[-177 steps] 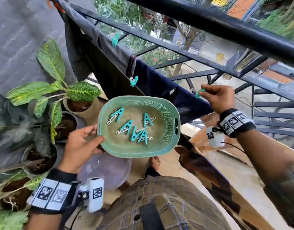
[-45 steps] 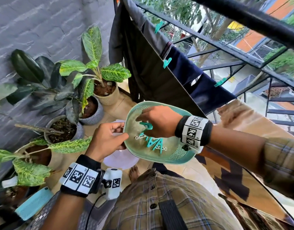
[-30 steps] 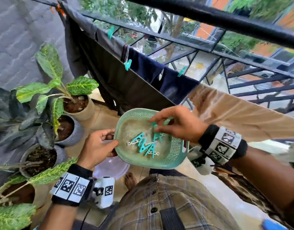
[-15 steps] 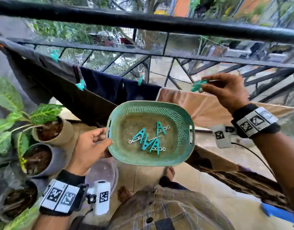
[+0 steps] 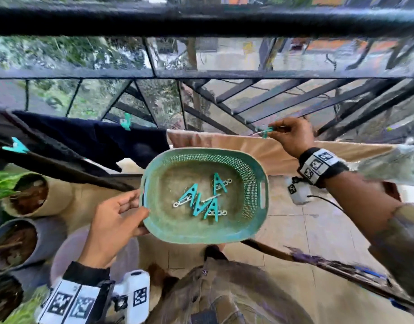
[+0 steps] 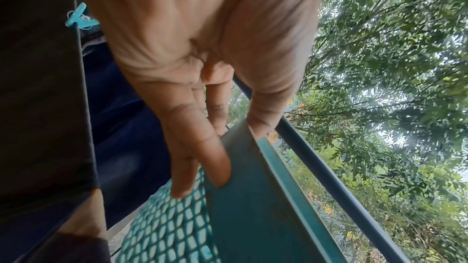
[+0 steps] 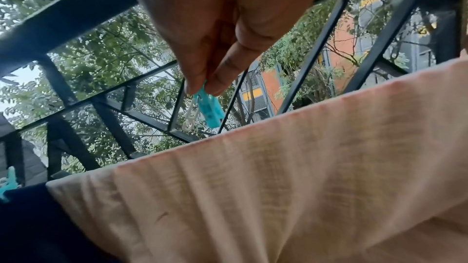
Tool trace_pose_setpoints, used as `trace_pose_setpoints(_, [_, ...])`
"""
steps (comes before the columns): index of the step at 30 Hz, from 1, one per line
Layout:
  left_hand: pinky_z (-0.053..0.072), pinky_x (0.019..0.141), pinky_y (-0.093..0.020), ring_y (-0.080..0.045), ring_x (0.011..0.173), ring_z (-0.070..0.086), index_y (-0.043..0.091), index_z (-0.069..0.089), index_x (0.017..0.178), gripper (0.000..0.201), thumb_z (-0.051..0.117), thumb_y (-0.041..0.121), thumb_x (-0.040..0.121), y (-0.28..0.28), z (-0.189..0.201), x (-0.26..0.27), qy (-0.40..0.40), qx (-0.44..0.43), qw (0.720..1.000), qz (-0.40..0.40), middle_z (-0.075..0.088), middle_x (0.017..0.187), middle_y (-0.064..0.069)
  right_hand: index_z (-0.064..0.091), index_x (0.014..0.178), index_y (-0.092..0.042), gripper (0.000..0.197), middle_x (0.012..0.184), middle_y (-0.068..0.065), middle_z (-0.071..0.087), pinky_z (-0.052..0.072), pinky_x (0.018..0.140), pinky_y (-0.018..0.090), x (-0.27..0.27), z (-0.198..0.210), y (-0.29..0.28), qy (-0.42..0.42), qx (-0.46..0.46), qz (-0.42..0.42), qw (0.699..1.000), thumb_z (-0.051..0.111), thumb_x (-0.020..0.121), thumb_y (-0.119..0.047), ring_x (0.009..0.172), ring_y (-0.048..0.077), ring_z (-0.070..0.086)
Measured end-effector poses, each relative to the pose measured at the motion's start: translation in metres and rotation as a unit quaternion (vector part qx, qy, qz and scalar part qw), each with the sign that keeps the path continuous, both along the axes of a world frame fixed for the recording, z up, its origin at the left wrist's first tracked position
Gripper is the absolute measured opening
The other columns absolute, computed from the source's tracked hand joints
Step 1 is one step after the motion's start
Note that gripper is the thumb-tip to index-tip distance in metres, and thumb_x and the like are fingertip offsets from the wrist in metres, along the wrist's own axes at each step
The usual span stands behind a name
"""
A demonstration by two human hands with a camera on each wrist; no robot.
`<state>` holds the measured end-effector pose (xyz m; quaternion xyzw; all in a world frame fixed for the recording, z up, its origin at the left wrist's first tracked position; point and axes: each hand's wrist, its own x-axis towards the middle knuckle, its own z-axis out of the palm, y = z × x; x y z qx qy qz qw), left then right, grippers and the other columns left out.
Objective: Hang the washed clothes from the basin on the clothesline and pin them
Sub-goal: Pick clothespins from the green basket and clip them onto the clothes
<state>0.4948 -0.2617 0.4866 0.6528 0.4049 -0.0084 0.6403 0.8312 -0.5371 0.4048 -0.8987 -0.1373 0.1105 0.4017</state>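
My left hand (image 5: pixel 112 223) grips the left rim of a green plastic basket (image 5: pixel 252 228), thumb on top and fingers underneath (image 6: pixel 200 159). Several teal clothespins (image 5: pixel 202 199) lie on its floor. My right hand (image 5: pixel 292 136) pinches one teal clothespin (image 5: pixel 266 131) (image 7: pixel 210 111) just above the top edge of a beige cloth (image 5: pixel 283 150) (image 7: pixel 278 187) draped over the line. To the left hang a navy garment (image 5: pixel 96 141) and a dark garment (image 5: pixel 49 164), each with a teal pin (image 5: pixel 126 121) on it.
A black metal railing (image 5: pixel 201 19) with diagonal bars runs behind the line. Potted plants (image 5: pixel 23 197) stand at the left by the floor. A pale round basin (image 5: pixel 65 256) sits on the tiled floor below my left hand. Trees and buildings lie beyond.
My right hand took a pin from the basket, lifted it up to the right and has now lowered it to the beige cloth's top edge. The left hand keeps holding the basket.
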Motion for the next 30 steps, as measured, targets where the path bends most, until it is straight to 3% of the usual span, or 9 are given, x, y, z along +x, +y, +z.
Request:
trace_pose_setpoints(3, [0.058, 0.053, -0.027, -0.012, 0.070, 0.073, 0.022, 0.067, 0.107, 0.040, 0.058, -0.013, 0.089, -0.009, -0.007, 0.015, 0.017, 0.013, 1.000, 0.003, 0.077, 0.091, 0.000, 0.074, 0.094, -0.002, 0.020, 0.093, -0.001, 0.071, 0.043, 0.066, -0.001, 0.010, -0.018, -0.009, -0.006, -0.022, 0.020, 1.000, 0.082, 0.077, -0.008, 0.065, -0.025, 0.055])
trace_pose_setpoints(7, [0.061, 0.057, -0.032, -0.017, 0.074, 0.074, 0.013, 0.065, 0.119, 0.039, 0.059, -0.011, 0.089, -0.015, -0.009, 0.028, 0.030, 0.024, 0.999, 0.004, 0.077, 0.093, -0.002, 0.075, 0.099, -0.008, 0.025, 0.096, 0.006, 0.075, 0.055, 0.078, 0.017, 0.010, -0.033, -0.015, 0.008, -0.023, 0.029, 0.999, 0.082, 0.075, -0.010, 0.071, -0.008, 0.065])
trace_pose_setpoints(12, [0.061, 0.057, -0.032, -0.015, 0.071, 0.074, 0.015, 0.066, 0.115, 0.037, 0.060, -0.011, 0.088, -0.021, -0.008, 0.039, 0.033, 0.033, 0.999, -0.002, 0.077, 0.092, -0.002, 0.071, 0.110, -0.010, 0.041, 0.095, -0.004, 0.069, 0.047, 0.065, 0.002, 0.009, -0.042, -0.013, 0.035, -0.005, 0.032, 0.999, 0.085, 0.072, -0.008, 0.066, -0.020, 0.060])
trace_pose_setpoints(17, [0.060, 0.056, -0.030, -0.017, 0.074, 0.074, 0.012, 0.065, 0.120, 0.039, 0.060, -0.011, 0.088, -0.023, -0.009, 0.037, 0.032, 0.033, 0.999, -0.005, 0.077, 0.095, -0.004, 0.065, 0.124, -0.018, 0.058, 0.108, -0.001, 0.070, 0.056, 0.075, 0.014, 0.011, -0.034, -0.020, 0.043, -0.014, 0.053, 0.998, 0.087, 0.070, -0.014, 0.077, -0.003, 0.067])
trace_pose_setpoints(20, [0.061, 0.057, -0.032, -0.018, 0.075, 0.074, 0.009, 0.064, 0.123, 0.040, 0.061, -0.010, 0.088, -0.023, -0.011, 0.030, 0.028, 0.034, 0.999, -0.004, 0.077, 0.097, -0.005, 0.062, 0.126, -0.023, 0.058, 0.110, -0.005, 0.068, 0.056, 0.075, 0.022, 0.005, -0.016, -0.025, 0.003, -0.023, 0.049, 0.999, 0.086, 0.073, -0.020, 0.081, 0.008, 0.067])
trace_pose_setpoints(24, [0.061, 0.059, -0.034, -0.019, 0.078, 0.075, 0.008, 0.063, 0.125, 0.041, 0.062, -0.009, 0.088, -0.020, -0.009, 0.015, 0.015, 0.031, 0.999, -0.008, 0.076, 0.101, -0.006, 0.073, 0.105, -0.017, 0.023, 0.094, -0.003, 0.072, 0.057, 0.072, 0.025, -0.014, 0.031, -0.019, -0.051, 0.025, 0.047, 0.997, 0.078, 0.083, -0.022, 0.073, 0.003, 0.065])
trace_pose_setpoints(27, [0.061, 0.059, -0.033, -0.019, 0.078, 0.075, 0.008, 0.062, 0.125, 0.041, 0.061, -0.010, 0.089, -0.018, -0.007, 0.000, 0.003, 0.025, 1.000, -0.006, 0.075, 0.103, -0.008, 0.076, 0.095, -0.012, 0.012, 0.080, -0.004, 0.072, 0.050, 0.067, 0.016, -0.045, 0.079, 0.002, -0.096, 0.092, 0.103, 0.986, 0.074, 0.086, -0.021, 0.067, -0.002, 0.063])
trace_pose_setpoints(30, [0.059, 0.054, -0.026, -0.013, 0.073, 0.074, 0.008, 0.063, 0.123, 0.038, 0.059, -0.010, 0.090, -0.020, -0.003, -0.022, -0.013, 0.014, 1.000, 0.003, 0.074, 0.102, -0.010, 0.076, 0.093, -0.017, 0.013, 0.077, -0.007, 0.072, 0.050, 0.066, 0.016, -0.093, 0.123, 0.034, -0.128, 0.091, 0.223, 0.962, 0.072, 0.087, -0.027, 0.066, 0.000, 0.064])
